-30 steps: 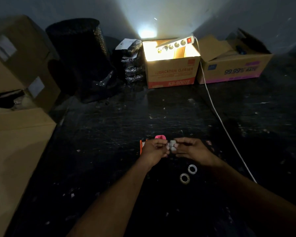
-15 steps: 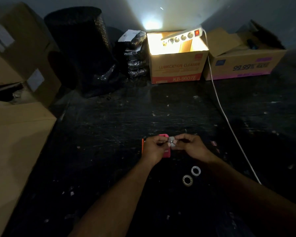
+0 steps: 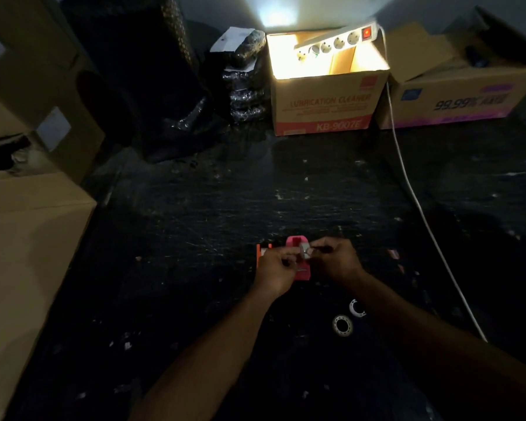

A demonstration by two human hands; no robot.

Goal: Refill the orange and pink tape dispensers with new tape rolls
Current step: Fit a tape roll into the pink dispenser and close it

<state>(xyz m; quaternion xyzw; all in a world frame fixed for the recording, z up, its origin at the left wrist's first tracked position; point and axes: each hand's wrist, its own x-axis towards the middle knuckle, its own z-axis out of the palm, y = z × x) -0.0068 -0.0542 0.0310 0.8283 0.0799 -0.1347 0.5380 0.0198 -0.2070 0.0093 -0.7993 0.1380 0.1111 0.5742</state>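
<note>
A pink tape dispenser lies on the dark table between my hands. The orange tape dispenser shows only as an edge behind my left hand. My right hand and my left hand both pinch a small whitish tape roll just above the pink dispenser. Two rings lie nearer to me: a tape roll and, beside it, a white one partly covered by my right forearm.
A white cable runs from a power strip on a lit cardboard box down the table's right side. Another box stands at the back right. Large boxes line the left. Black wrapped bundles sit at the back.
Both hands stayed together on the small roll. The pink dispenser beneath them shows more now, and the view has tilted so the far boxes sit higher in the frame.
</note>
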